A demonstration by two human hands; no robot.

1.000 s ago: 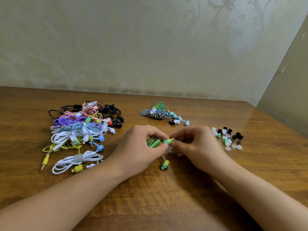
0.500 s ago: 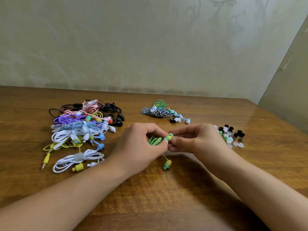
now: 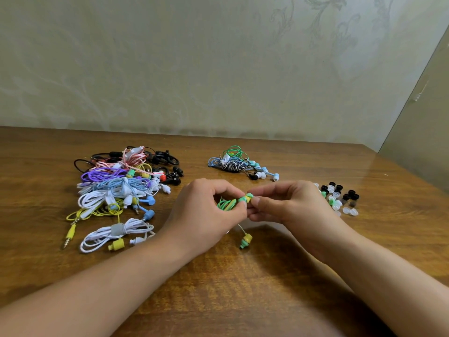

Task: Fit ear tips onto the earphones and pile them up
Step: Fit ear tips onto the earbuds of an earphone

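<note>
My left hand point(image 3: 206, 210) grips a coiled green and yellow earphone set point(image 3: 226, 204) above the middle of the wooden table point(image 3: 243, 288). One of its earbuds point(image 3: 246, 198) sticks out between both hands, and my right hand point(image 3: 289, 205) pinches its end with thumb and fingers. Whether a tip sits under those fingers is hidden. The set's other earbud point(image 3: 246, 241) dangles on its wire below my left hand. Loose ear tips point(image 3: 340, 198), black, white and green, lie just right of my right hand.
A large heap of coloured earphones point(image 3: 121, 188) lies at the left. A smaller pile of earphones point(image 3: 239, 165) sits behind my hands. The wall runs close behind the table, and the table's right edge slants past the ear tips.
Both hands have risen slightly and my right hand has shifted a little, still working at the same earbud. The piles have not moved.
</note>
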